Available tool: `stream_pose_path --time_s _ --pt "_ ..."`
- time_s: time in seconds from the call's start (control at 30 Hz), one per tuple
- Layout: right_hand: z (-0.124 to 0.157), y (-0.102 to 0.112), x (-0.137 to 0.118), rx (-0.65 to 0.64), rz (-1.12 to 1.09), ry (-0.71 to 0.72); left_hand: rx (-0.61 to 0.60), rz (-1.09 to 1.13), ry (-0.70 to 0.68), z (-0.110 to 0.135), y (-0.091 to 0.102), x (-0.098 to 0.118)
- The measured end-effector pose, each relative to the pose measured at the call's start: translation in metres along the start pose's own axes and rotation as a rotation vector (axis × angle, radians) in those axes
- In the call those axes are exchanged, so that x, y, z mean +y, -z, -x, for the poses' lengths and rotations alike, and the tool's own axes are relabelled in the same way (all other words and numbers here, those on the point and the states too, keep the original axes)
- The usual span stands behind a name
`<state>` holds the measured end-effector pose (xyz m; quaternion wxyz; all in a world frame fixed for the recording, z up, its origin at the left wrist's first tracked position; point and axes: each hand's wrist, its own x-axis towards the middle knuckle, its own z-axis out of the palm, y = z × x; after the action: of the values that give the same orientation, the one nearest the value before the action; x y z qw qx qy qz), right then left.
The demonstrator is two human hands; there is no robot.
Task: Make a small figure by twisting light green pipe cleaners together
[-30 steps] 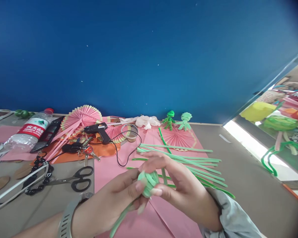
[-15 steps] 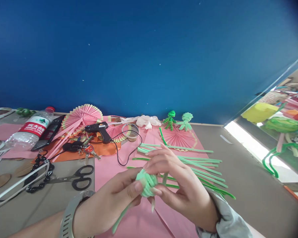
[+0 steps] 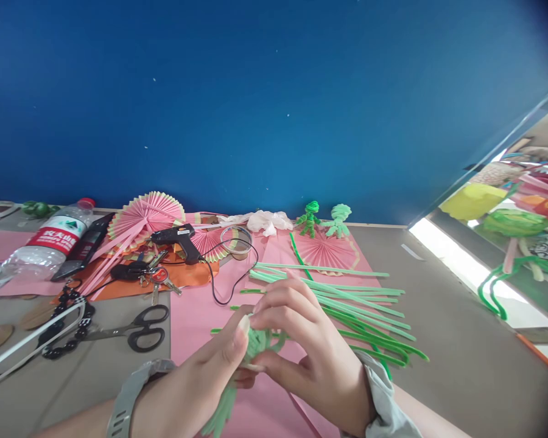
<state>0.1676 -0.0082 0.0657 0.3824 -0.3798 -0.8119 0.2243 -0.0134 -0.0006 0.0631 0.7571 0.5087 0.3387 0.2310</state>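
Between my hands is a pale green pipe-cleaner figure [image 3: 257,344], its wound ball partly hidden by fingers and loose strands hanging down at the lower left. My left hand [image 3: 205,371] grips it from the left, thumb pressed on its side. My right hand [image 3: 304,347] pinches it from the right, with fingers curled over the top. Just beyond lie pale green pipe cleaners [image 3: 360,292] and darker green pipe cleaners [image 3: 374,331] on pink paper [image 3: 196,328]. Two finished-looking pipe-cleaner figures, one dark green [image 3: 309,219] and one pale green [image 3: 337,221], stand by the wall.
Left of the paper lie black-handled scissors [image 3: 147,328], a beaded bracelet [image 3: 55,350] and keys [image 3: 159,277]. Behind them are a glue gun [image 3: 180,237], pink paper fans [image 3: 146,216], a tape roll [image 3: 236,242] and a plastic bottle [image 3: 50,240]. A blue wall [image 3: 256,109] bounds the back.
Both hands have shifted slightly left and closed more around the pale green figure, which has turned and is more covered. More of its strands show below my left hand.
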Motion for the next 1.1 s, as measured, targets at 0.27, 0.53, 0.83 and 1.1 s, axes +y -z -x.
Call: stream_pose_path --time_s 0.27,0.53,0.83,1.1 --pt "0.000 0.000 -0.006 0.012 -0.118 -0.063 0.035 -0.168 -0.052 0.003 -0.008 0.008" --pt "-0.004 0.023 -0.005 -0.007 -0.255 -0.137 0.010 -0.086 -0.104 -0.001 -0.001 0.001" --pt "-0.003 0.001 -0.012 0.068 -0.875 -0.241 0.049 0.191 -0.137 -0.003 -0.005 0.000" --pt "0.001 -0.008 -0.019 0.190 -0.569 -0.159 0.153 0.308 -0.168 -0.010 -0.004 -0.005"
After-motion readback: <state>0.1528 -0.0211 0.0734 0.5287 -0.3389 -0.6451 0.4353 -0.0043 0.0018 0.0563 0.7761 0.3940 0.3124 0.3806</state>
